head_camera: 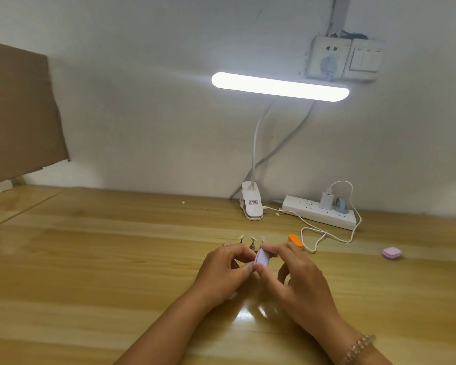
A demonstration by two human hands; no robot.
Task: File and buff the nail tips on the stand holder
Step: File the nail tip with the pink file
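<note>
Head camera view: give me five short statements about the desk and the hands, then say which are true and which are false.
1. The desk lamp is lit. True.
2. The orange block is in the right hand. False: it lies on the desk beyond that hand, which pinches a lilac block.
3. The bracelet is on the left wrist. False: it is on the right wrist.
4. The nail tips stand just beyond the hands. True.
5. A pink block lies on the desk, well to the right of both hands. True.
</note>
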